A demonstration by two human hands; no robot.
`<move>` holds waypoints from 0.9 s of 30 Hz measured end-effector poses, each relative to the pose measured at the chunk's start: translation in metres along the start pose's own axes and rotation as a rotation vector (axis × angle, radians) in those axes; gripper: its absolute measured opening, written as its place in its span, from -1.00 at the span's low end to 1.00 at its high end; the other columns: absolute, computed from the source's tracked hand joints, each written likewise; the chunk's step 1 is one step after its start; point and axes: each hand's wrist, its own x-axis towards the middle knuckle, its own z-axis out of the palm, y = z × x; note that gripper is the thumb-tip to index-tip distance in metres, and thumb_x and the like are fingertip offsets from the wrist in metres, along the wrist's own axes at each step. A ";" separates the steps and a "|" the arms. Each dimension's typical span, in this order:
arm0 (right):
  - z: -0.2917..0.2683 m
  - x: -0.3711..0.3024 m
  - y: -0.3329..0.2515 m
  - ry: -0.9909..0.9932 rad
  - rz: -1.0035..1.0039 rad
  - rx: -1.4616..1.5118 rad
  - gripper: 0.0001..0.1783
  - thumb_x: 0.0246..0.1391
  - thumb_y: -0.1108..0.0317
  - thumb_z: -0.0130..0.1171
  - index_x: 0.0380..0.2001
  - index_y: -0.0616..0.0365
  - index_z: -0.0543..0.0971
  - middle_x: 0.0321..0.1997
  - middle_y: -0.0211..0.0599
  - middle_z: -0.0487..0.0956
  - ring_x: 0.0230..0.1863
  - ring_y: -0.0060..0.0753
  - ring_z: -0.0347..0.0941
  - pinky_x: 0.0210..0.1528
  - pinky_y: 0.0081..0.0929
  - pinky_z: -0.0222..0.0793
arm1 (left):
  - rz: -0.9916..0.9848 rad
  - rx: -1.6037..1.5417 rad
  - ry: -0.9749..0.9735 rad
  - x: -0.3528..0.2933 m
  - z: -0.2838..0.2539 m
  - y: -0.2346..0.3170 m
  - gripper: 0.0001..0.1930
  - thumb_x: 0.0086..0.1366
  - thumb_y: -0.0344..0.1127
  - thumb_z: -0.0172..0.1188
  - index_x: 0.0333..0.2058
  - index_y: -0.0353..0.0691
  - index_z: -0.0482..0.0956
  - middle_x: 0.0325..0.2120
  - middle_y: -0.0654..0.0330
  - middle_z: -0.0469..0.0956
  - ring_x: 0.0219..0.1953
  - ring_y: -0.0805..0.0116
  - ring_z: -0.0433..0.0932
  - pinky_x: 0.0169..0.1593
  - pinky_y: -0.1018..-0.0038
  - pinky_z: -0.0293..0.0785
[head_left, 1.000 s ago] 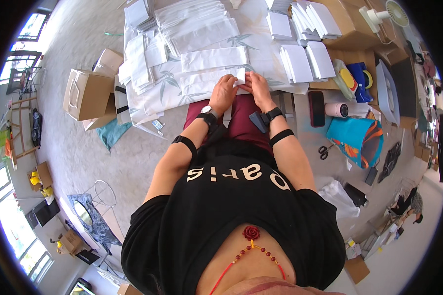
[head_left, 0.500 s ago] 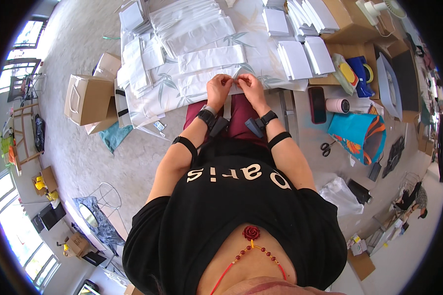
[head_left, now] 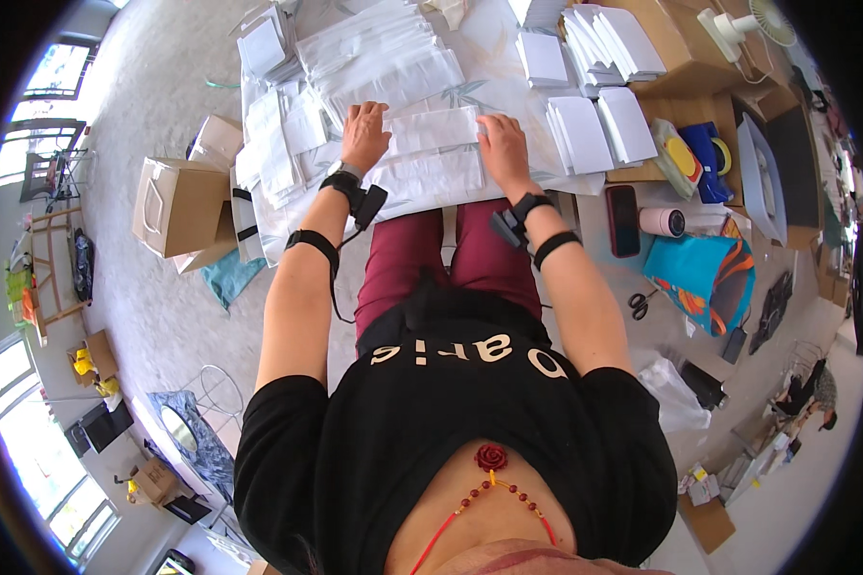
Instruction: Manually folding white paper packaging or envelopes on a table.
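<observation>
Long flat white sleeves, seemingly thin plastic or paper, lie across the table in front of me. My left hand (head_left: 365, 137) rests at the left end of the upper sleeve (head_left: 433, 132), its fingers apart and bent over the edge. At that sleeve's right end is my right hand (head_left: 504, 151), thumb and fingers also apart. Whether the fingertips press on the sleeve is too small to tell. A second white sleeve (head_left: 430, 174) lies nearer to me, between my wrists. Beyond my left hand, a layered pile of similar sleeves (head_left: 379, 57) spreads out.
Stacks of white folded pieces (head_left: 629, 125) stand at the table's right. Folded white sheets (head_left: 276, 144) lie at its left. Cardboard boxes (head_left: 171, 206) flank the table. To the right are a phone (head_left: 622, 220), pink cup (head_left: 662, 222), scissors (head_left: 640, 305) and blue bag (head_left: 697, 273).
My hands were pinched together over the near sleeve. They have parted, the left moving left and away from me, the right slightly right, to the upper sleeve's ends.
</observation>
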 end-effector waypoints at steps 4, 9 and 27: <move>0.011 0.046 0.011 -0.117 -0.128 -0.132 -0.63 0.08 0.40 0.30 0.01 0.03 0.59 0.04 -0.30 0.60 0.15 -0.15 0.45 0.16 -0.11 0.33 | 0.058 0.075 -0.198 0.015 -0.008 -0.010 -0.44 -0.01 -0.40 0.43 0.05 -0.17 0.57 0.00 0.11 0.58 0.17 0.01 0.42 0.28 0.19 0.34; 0.023 0.079 0.014 -0.546 -0.066 -0.399 -0.69 0.20 0.40 0.13 0.02 0.04 0.59 0.12 -0.29 0.58 0.24 -0.12 0.44 0.20 0.04 0.33 | 0.024 0.112 -0.288 0.024 -0.011 -0.005 -0.53 0.01 -0.34 0.45 -0.05 -0.16 0.59 -0.03 0.15 0.60 0.14 0.03 0.44 0.25 0.18 0.36; 0.020 0.084 0.032 -0.626 0.029 0.036 -0.77 -0.02 0.40 0.27 -0.23 0.13 0.60 -0.13 -0.05 0.66 0.01 0.09 0.57 0.02 -0.12 0.48 | 0.022 0.069 -0.314 0.020 -0.009 -0.030 -0.74 0.03 -0.29 0.40 -0.29 -0.19 0.60 -0.08 0.01 0.58 0.04 -0.02 0.50 0.14 0.15 0.41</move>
